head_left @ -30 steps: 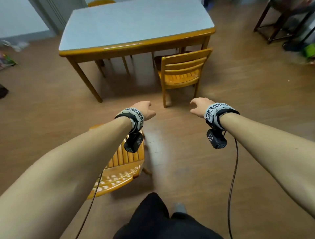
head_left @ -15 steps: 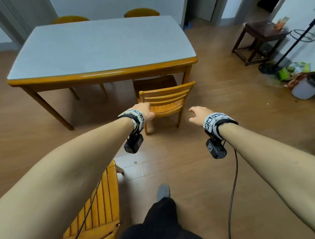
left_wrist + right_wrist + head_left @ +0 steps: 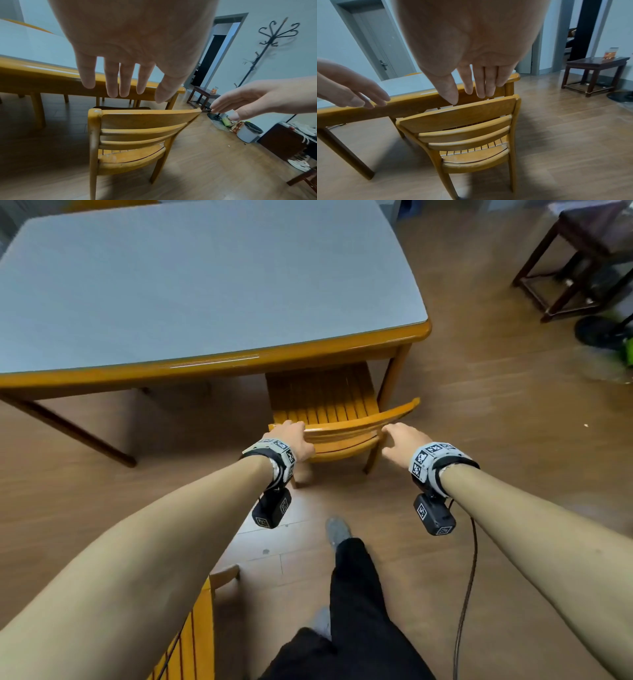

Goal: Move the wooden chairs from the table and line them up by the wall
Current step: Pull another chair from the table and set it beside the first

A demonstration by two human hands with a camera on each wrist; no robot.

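Facing the bench (image 3: 239,361), seat tucked under it, the chair (image 3: 329,405) stands on wood floor (image 3: 479,440); both hands, left (image 3: 291,440) and right (image 3: 404,440), hover fingers-extended over its backrest, gripping nothing.

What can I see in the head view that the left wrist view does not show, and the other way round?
Only the head view shows the person's leg, a second chair at lower left, and both wrist cameras. Only the left wrist view shows the coat stand, the doorway and the white bin. Both show the table, the chair tucked at it, and the left hand and right hand, open above its backrest.
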